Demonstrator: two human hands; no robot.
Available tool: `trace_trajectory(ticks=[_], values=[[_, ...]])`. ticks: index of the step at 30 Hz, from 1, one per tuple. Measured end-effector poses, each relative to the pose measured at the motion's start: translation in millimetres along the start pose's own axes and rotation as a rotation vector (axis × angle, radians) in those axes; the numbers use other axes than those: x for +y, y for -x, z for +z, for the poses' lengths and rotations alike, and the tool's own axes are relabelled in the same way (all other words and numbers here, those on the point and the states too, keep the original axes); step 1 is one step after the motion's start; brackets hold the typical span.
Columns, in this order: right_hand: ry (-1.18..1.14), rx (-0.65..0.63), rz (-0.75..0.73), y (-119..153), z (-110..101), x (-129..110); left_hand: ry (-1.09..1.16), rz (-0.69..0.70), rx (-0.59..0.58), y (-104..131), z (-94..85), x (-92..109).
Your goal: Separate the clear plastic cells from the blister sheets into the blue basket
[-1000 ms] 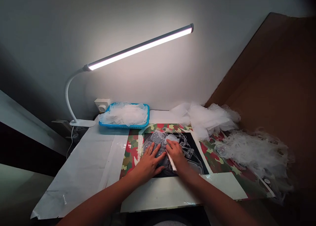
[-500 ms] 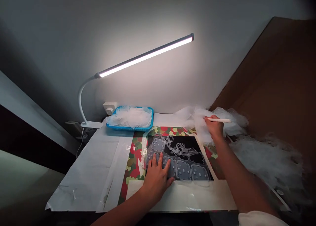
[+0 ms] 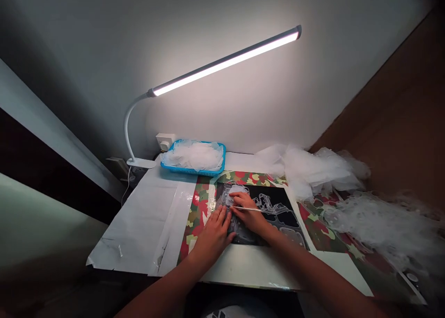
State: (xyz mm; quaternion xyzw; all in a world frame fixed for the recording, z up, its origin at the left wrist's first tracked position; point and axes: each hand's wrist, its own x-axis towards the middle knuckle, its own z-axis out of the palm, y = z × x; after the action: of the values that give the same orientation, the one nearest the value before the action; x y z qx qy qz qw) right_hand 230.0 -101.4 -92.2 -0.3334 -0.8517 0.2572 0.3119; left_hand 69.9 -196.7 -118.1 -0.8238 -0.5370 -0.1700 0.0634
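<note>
My left hand lies with fingers stretched out on a clear plastic sheet with rounded cut-out shapes. The sheet rests on a black mat. Close beside it, my right hand is closed around a slim white pen-like stick, which lies sideways across the fingers. Its fingertips touch a whitish piece at the sheet's upper left. Whether they also pinch a thin film is too small to tell. Thin clear strips curl loosely over the sheet.
A blue basket of translucent white pieces stands at the back. Sheer white sheets are heaped at back right, with tangled clear scraps nearer. A lit lamp reaches overhead. White paper covers the table's left.
My right hand has come from the white heap at back right to the sheet's upper left, still with the stick. My left hand stays on the sheet. The camera view has shifted.
</note>
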Motion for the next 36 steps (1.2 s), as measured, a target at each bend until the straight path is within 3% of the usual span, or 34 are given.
trace_trajectory(ticks=[9,21,30,33,36], values=[[-0.003,0.013,0.063,-11.9,2.2,-1.9,0.125,0.122,-0.054,-6.5,-10.9,-16.5],[-0.025,0.044,0.081,-8.2,3.3,-2.5,0.226,0.086,-0.114,-8.4,-21.9,-15.6],[0.189,0.043,-0.042,1.9,20.5,-1.4,0.251,0.094,-0.097,-4.4,-20.9,-16.8],[0.054,0.081,0.047,-7.1,8.5,-1.2,0.220,0.074,-0.088,-2.8,-19.0,-16.9],[-0.040,0.243,0.242,-21.3,-21.6,13.6,0.197,0.060,-0.112,-2.3,-17.6,-16.8]])
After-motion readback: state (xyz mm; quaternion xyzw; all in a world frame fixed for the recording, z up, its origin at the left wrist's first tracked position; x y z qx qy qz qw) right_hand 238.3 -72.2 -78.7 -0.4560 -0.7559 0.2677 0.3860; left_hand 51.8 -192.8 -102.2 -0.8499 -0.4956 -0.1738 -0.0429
